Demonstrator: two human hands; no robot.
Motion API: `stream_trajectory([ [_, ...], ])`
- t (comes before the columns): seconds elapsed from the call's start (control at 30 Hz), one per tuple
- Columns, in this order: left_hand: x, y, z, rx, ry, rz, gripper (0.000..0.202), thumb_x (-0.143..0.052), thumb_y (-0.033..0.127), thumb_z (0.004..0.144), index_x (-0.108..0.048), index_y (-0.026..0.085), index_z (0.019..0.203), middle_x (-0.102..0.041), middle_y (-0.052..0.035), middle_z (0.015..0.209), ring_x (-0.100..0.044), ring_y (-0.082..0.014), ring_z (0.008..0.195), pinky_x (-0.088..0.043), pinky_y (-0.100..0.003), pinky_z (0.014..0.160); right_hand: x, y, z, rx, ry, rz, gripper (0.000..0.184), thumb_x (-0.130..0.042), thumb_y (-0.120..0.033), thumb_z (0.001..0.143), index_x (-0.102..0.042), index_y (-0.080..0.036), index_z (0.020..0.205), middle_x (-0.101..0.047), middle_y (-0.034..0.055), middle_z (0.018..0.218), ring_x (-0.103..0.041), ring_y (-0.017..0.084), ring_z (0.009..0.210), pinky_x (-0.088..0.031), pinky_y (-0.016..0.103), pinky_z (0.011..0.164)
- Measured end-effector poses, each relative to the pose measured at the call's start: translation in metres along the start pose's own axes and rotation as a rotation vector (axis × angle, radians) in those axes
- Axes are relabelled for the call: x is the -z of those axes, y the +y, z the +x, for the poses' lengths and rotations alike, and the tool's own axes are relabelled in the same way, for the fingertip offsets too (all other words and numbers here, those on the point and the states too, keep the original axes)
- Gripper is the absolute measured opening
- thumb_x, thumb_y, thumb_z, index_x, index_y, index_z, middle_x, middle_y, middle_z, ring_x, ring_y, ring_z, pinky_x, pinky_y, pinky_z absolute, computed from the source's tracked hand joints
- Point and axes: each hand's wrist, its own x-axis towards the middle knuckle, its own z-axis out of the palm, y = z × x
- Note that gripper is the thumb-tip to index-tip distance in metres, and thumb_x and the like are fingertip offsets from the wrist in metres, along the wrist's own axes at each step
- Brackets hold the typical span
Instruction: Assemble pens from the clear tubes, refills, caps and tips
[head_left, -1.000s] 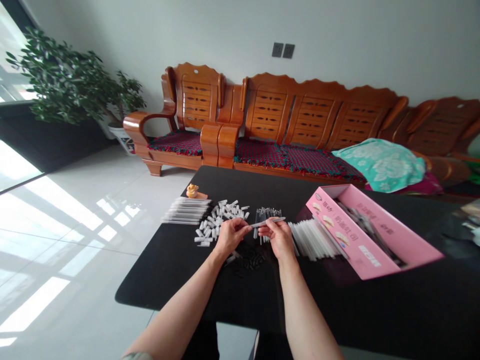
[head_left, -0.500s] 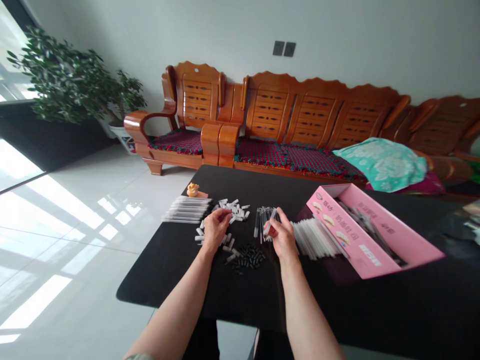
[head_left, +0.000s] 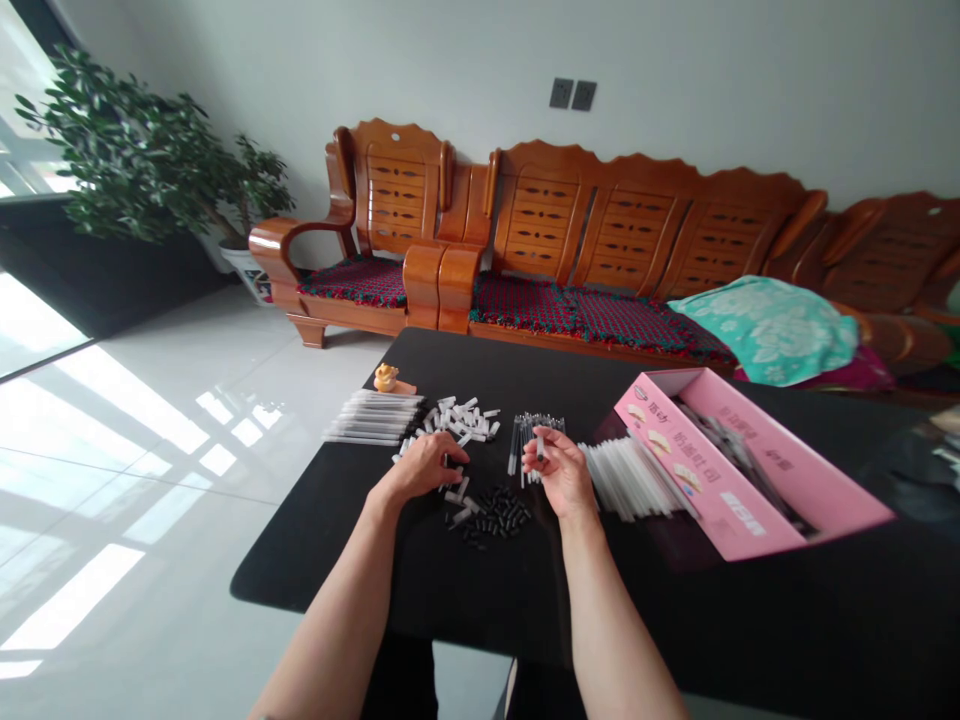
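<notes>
My right hand (head_left: 564,472) is closed on a slim pen barrel (head_left: 540,446), clear or whitish, seen nearly end-on between thumb and fingers. Palm down, my left hand (head_left: 421,466) hovers over loose white pen caps (head_left: 459,415), thumb and fingers apart; nothing shows in it. Just below it lie more white caps and a heap of small black plugs (head_left: 504,512). Dark pen refills (head_left: 517,445) lie behind my right hand, partly hidden by it. To its right, translucent pen barrels (head_left: 634,478) lie in a row.
A pink box (head_left: 731,490) with items inside stands on the black table (head_left: 337,560) at right. White-looking pens (head_left: 375,418) lie in a row at left, beside a small orange figurine (head_left: 386,377). A wooden sofa (head_left: 540,215) stands behind the table.
My left hand has turned palm down and its fingers have spread over the caps. In my right hand the barrel has tilted from slanting to nearly end-on.
</notes>
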Motion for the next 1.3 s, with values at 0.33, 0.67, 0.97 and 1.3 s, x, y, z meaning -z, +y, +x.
stream_trajectory([
  [0.33,-0.008,0.006,0.003,-0.004,0.073,-0.046,0.014,-0.068,0.013,0.069,-0.067,0.019,0.082,-0.064,0.0010,0.079,-0.057,-0.0126,0.066,-0.040,-0.022,0.062,-0.003,0.001,-0.001,0.000,0.028,-0.022,0.025,-0.070,-0.031,0.081,-0.062,-0.018,0.101,-0.074,0.0042,0.073,-0.069,0.017,0.056,-0.058,0.027,0.051],
  [0.67,-0.021,0.018,0.011,0.011,0.289,-0.366,0.024,-0.069,0.018,0.073,-0.072,0.020,0.097,-0.068,-0.0005,0.080,-0.061,-0.0136,0.072,-0.046,-0.023,0.068,-0.002,0.003,0.000,0.035,0.054,-0.059,0.026,-0.068,-0.032,0.082,-0.069,-0.015,0.102,-0.064,-0.0026,0.058,-0.052,0.008,0.038,-0.042,0.019,0.033],
  [0.97,-0.029,0.018,0.013,-0.012,0.317,-0.695,0.027,-0.074,0.031,0.073,-0.073,0.014,0.095,-0.068,-0.0059,0.084,-0.062,-0.0158,0.075,-0.048,-0.024,0.068,-0.004,0.003,0.000,0.032,0.056,-0.039,0.022,-0.068,-0.030,0.081,-0.070,-0.014,0.096,-0.062,-0.0029,0.056,-0.051,0.009,0.038,-0.041,0.020,0.033],
  [1.3,-0.035,0.021,0.015,0.148,0.300,-1.059,0.031,-0.079,0.038,0.069,-0.068,0.012,0.083,-0.070,-0.0041,0.074,-0.066,-0.0150,0.068,-0.053,-0.027,0.069,-0.005,0.003,-0.001,-0.008,0.004,-0.020,0.017,-0.067,-0.030,0.080,-0.063,-0.017,0.088,-0.069,0.0002,0.060,-0.061,0.013,0.042,-0.049,0.023,0.036],
])
